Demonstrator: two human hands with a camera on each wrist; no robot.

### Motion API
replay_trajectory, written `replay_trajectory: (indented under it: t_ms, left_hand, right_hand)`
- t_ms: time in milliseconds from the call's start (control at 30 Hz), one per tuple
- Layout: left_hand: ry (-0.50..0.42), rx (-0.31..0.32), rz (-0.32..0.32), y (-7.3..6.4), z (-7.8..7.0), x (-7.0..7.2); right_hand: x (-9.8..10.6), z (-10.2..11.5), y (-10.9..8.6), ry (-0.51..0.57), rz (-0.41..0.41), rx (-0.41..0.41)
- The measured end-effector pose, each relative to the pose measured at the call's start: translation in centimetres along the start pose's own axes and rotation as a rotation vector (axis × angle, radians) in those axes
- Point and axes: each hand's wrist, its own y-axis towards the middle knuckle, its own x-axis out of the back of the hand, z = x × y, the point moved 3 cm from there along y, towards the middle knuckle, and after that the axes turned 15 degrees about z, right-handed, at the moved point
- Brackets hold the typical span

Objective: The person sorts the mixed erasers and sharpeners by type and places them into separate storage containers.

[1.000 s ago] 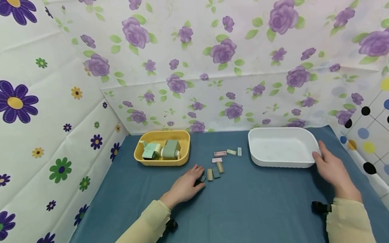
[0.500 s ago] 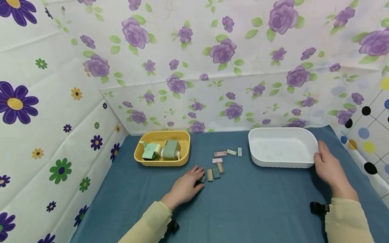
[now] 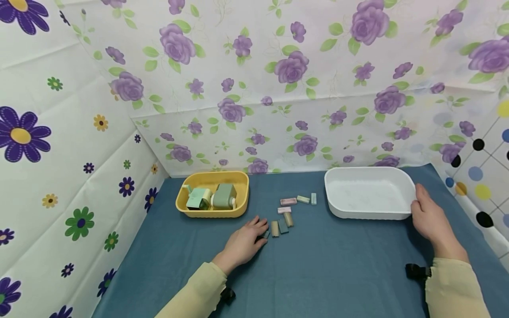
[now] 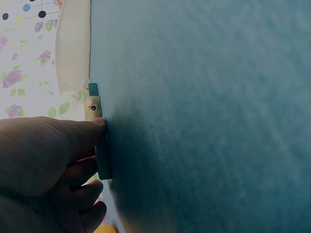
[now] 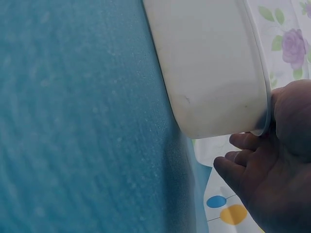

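In the head view my left hand (image 3: pixel 242 244) is low over the blue cloth, at the left end of a row of small oblong blocks. The left wrist view shows its thumb and fingers pinching a dark green block (image 4: pixel 103 160), which is on the cloth. Just right of that hand lie a tan block (image 3: pixel 275 229) and a grey-green block (image 3: pixel 283 226). A brown block (image 3: pixel 288 219) and pink blocks (image 3: pixel 288 201) lie farther back. My right hand (image 3: pixel 433 223) grips the right end of a white plastic tub (image 3: pixel 371 214), thumb at the rim, fingers lower outside.
At the back left stands a yellow tub (image 3: pixel 210 213) with a mint-green object (image 3: pixel 198 198) and a grey-green bottle-like object (image 3: pixel 224 196) inside. A pale block (image 3: pixel 303 199) and a light blue block (image 3: pixel 313 198) lie near the white tub. Flowered sheets (image 3: pixel 258 97) wall the table.
My right hand and forearm have shifted very slightly, still at the white tub. The left hand has barely moved, and the blocks and tubs stay in place.
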Motion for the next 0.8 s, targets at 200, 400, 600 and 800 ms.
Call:
replay_trajectory:
  t_ms: [200, 400, 600, 800]
  left_hand:
    - [0.010, 0.004, 0.003, 0.0, -0.1, 0.0]
    - [0.025, 0.004, 0.001, 0.0, -0.2, 0.0]
    - [0.042, 0.018, 0.009, 0.0, -0.3, 0.1]
    - [0.059, 0.025, 0.011, 0.2, -0.5, 0.4]
  right_hand:
    - [-0.2, 0.2, 0.2, 0.008, 0.004, 0.004]
    - [-0.3, 0.4, 0.1, -0.004, 0.004, -0.016]
    - [-0.5, 0.8, 0.1, -0.054, -0.001, -0.014]
    - [-0.2, 1.1, -0.1, -0.059, 0.009, -0.032]
